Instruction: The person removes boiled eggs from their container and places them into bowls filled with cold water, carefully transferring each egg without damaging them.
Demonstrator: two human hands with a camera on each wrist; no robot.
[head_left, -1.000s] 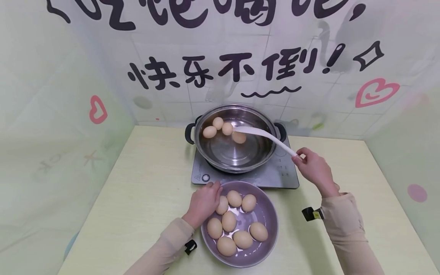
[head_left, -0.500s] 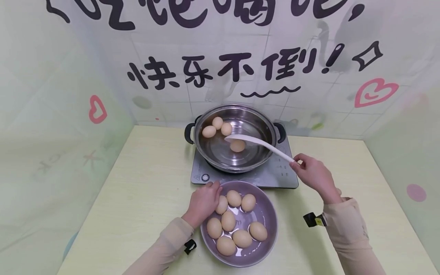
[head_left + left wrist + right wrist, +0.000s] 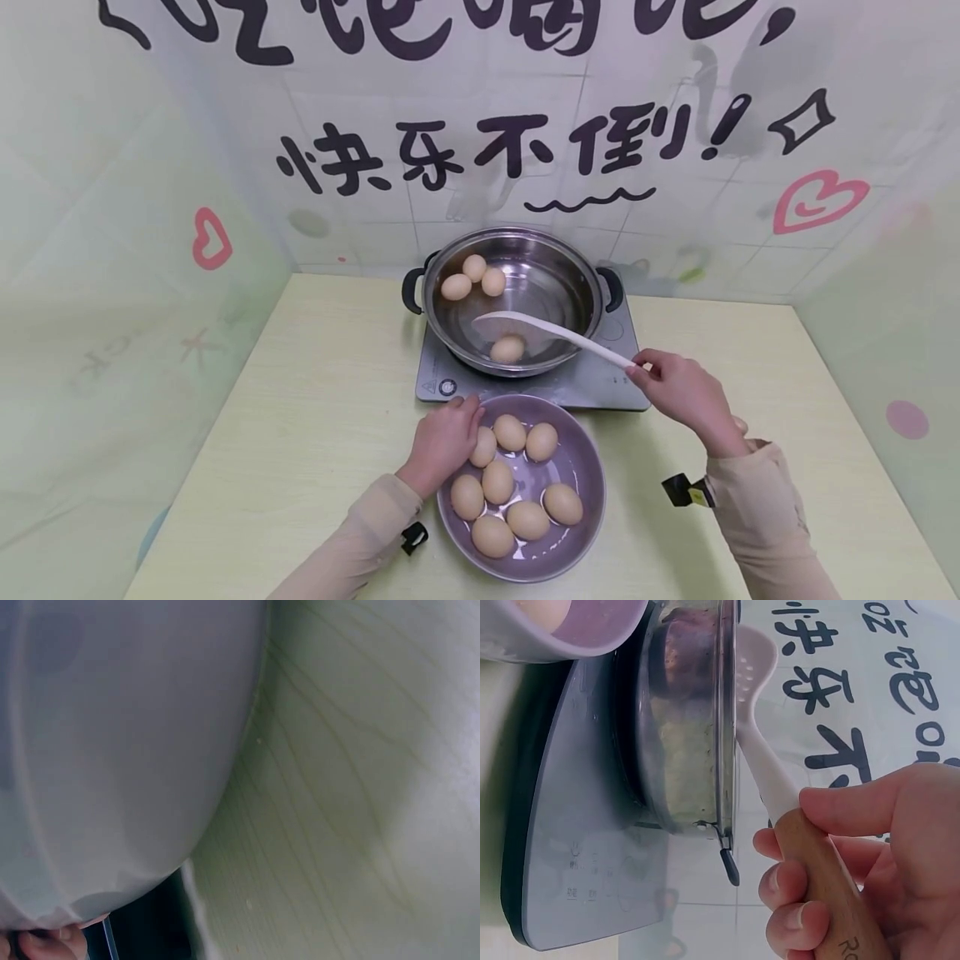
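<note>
My right hand [image 3: 684,392] grips the wooden handle [image 3: 829,881] of a pale slotted spoon [image 3: 540,325]. The spoon's perforated head [image 3: 754,664] shows past the rim of the steel pot [image 3: 581,287] in the right wrist view. Inside that pot, three eggs sit together at the back left, and another egg [image 3: 507,349] lies near the front wall. My left hand [image 3: 442,442] holds the left rim of a purple bowl [image 3: 588,533], fingers over its edge. Several eggs [image 3: 498,482] rest in the bowl. The left wrist view is mostly filled by the bowl's outer side [image 3: 135,750].
The pot stands on a flat induction cooker [image 3: 615,392], directly behind the bowl, with black handles [image 3: 413,291] sticking out. A pale wooden table [image 3: 300,433] carries everything. Printed wall sheets [image 3: 360,242] close off the back and both sides.
My right hand has shifted down toward the front, drawing the spoon forward over the pot. One egg has moved from the group to the pot's front. My left hand has stayed put.
</note>
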